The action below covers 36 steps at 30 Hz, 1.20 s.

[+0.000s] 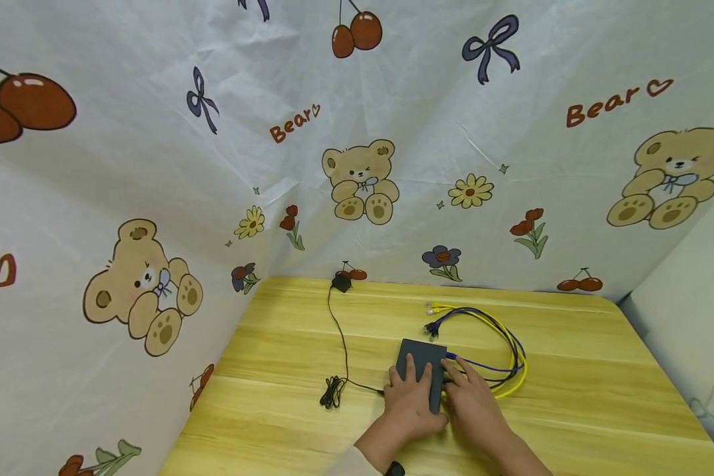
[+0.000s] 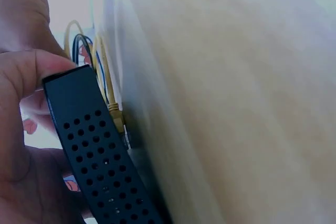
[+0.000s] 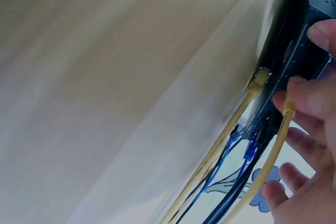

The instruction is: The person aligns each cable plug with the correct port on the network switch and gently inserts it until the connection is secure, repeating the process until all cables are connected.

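A flat black network switch (image 1: 424,352) lies on the wooden table, with vent holes along its end (image 2: 97,150). My left hand (image 1: 412,400) holds it, fingers spread over the top and thumb round the near right corner. At the right side, where the ports are, my right hand (image 1: 476,406) is low beside the switch. In the right wrist view its thumb and forefinger pinch the plug end of a yellow network cable (image 3: 273,163) against the port face. A blue network cable (image 1: 482,364) is plugged in farther along; the black cable's end is partly hidden by my hand.
Cables loop to the right, their loose black plugs (image 1: 432,329) and yellow plugs (image 1: 434,309) lying behind the switch. A black power adapter (image 1: 342,283) sits at the back edge; its bundled cord (image 1: 333,392) lies left and runs to the switch. A printed bear curtain (image 1: 357,238) hangs behind.
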Tool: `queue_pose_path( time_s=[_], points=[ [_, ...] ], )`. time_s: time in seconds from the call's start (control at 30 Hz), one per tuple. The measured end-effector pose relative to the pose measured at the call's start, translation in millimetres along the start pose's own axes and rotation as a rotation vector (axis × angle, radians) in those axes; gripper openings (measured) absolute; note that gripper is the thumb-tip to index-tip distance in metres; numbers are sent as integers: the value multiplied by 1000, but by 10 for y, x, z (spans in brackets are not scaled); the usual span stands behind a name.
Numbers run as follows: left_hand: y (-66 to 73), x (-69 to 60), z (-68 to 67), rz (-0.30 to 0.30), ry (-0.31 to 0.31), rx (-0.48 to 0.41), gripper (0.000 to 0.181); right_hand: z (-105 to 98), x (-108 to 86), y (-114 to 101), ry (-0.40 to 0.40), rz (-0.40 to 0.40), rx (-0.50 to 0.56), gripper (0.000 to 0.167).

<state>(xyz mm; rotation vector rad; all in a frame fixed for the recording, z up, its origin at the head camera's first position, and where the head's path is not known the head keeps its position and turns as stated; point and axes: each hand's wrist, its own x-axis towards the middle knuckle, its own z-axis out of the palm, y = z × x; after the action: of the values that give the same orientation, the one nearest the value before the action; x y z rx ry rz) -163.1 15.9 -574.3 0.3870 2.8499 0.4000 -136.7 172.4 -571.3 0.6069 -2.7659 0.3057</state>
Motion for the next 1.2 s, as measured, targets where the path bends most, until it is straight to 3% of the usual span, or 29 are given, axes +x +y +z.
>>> queue_pose_path(
  time_s=[0.17,0.27,0.4,0.6,0.7,0.83,0.9,1.03,1.1,1.2],
  points=[
    [-4,11,-35,-13,-16,-11,101,-52,-99,30,164,-85,45,15],
    [-4,10,-54,-15,-18,-14,102,-108,-187,32,185,-179,71,19],
    [-14,0,-63,-18,-9,-22,103,-153,-287,34,66,-238,78,21],
    [-25,-11,-63,-17,-2,-36,103,-148,-337,57,-161,-165,78,38],
    [-31,-15,-59,-19,-2,-39,103,-135,-333,76,-181,-154,84,33],
    [-35,-18,-56,-18,2,-51,103,-116,-326,94,-139,-190,120,11],
    [-40,-17,-55,-14,7,-61,103,-110,-327,94,-121,-200,125,9],
    [-51,-15,-55,-10,13,-87,101,-109,-328,65,-183,-153,100,33],
    [-61,-15,-53,-6,17,-105,100,-110,-333,45,-273,-113,85,49],
    [-72,-17,-56,-2,19,-128,99,-106,-342,16,-406,-68,92,57]
  ],
)
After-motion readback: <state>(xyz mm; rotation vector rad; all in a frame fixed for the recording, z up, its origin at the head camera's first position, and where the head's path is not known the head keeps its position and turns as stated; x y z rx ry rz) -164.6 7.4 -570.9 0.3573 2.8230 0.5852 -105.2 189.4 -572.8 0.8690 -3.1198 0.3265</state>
